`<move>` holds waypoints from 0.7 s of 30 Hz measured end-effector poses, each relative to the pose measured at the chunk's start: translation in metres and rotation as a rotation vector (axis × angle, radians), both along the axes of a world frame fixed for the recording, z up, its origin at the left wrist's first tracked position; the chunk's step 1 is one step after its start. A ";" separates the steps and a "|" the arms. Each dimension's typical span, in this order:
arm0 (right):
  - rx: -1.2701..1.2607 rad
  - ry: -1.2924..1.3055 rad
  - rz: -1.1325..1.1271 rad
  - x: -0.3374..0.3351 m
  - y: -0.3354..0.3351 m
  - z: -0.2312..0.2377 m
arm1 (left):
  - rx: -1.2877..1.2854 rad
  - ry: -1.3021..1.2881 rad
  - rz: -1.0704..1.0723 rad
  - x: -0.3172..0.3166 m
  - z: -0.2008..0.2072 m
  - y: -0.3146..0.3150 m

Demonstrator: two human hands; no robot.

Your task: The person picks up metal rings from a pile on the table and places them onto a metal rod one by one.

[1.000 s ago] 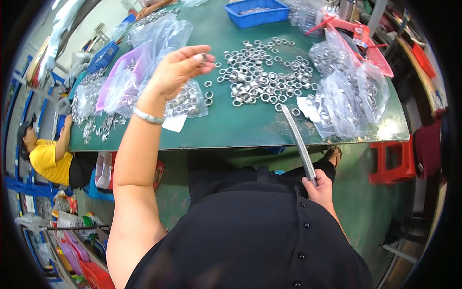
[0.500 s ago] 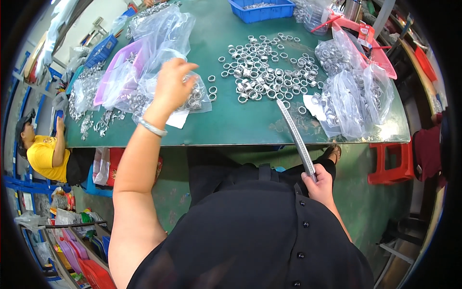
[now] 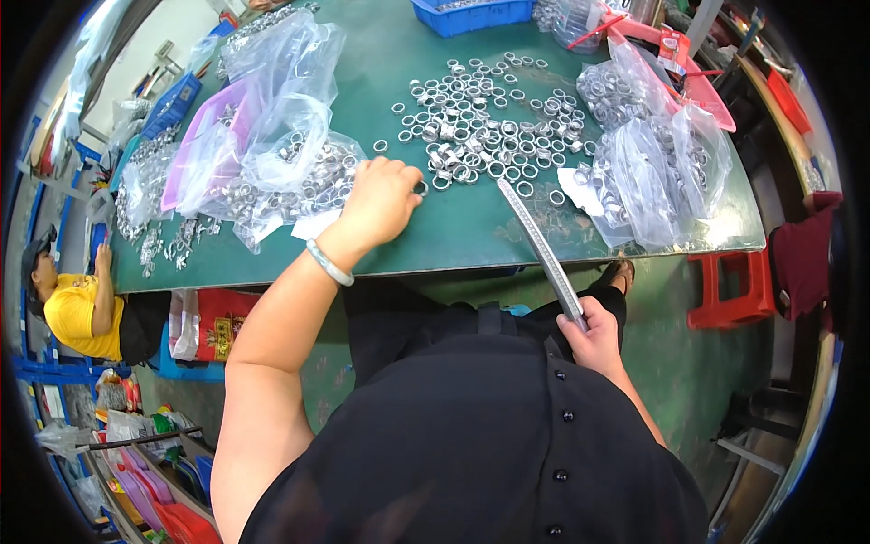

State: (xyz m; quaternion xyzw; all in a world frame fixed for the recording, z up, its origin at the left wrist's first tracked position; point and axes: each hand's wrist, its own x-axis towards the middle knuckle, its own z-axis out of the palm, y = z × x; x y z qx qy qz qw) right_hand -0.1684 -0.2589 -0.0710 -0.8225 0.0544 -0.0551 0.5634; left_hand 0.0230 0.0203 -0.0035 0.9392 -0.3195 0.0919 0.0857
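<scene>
My left hand [image 3: 382,198] is down on the table with its fingers curled, a silver ring [image 3: 420,189] at its fingertips. Its back hides part of what lies under it. Another single ring [image 3: 381,145] lies just beyond the fingers. My right hand [image 3: 594,334] grips the lower end of a long grey ring mandrel [image 3: 544,249] with marks along it. The mandrel slants up over the table edge, its tip close to a spread of many loose silver rings [image 3: 489,136]. No ring shows on the mandrel.
Clear bags of rings lie left [image 3: 317,177] and right [image 3: 639,181] on the green table [image 3: 435,236]. A purple basket [image 3: 195,163], a blue tray [image 3: 471,18] and a pink basket [image 3: 711,100] stand around. A red stool [image 3: 729,290] is at right; a person in yellow [image 3: 86,313] sits at left.
My left hand has come down from above the left bag to the table at its right, and its fingers have closed in by a ring. The right hand still grips the mandrel.
</scene>
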 end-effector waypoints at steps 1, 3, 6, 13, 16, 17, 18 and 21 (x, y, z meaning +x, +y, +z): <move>-0.005 -0.005 0.004 0.000 0.000 -0.002 | -0.059 0.024 -0.060 -0.005 -0.002 -0.004; -0.015 0.008 0.016 0.002 0.001 -0.001 | -0.184 0.080 -0.110 -0.015 -0.006 -0.011; -0.022 0.035 0.032 0.003 0.003 0.005 | -0.287 0.096 -0.133 -0.025 -0.008 -0.018; -0.067 0.002 0.071 0.001 0.004 0.006 | -1.001 0.696 0.065 -0.027 -0.013 -0.024; -0.105 -0.011 0.112 0.002 0.005 0.010 | -1.398 0.985 -0.025 -0.029 -0.009 -0.031; -0.114 -0.026 0.122 0.003 0.005 0.011 | -1.412 1.015 -0.046 -0.031 -0.009 -0.032; -0.123 -0.041 0.132 0.003 0.006 0.013 | -1.420 1.033 -0.042 -0.033 -0.010 -0.033; -0.143 -0.065 0.144 0.004 0.007 0.014 | -1.437 1.070 -0.048 -0.041 -0.010 -0.043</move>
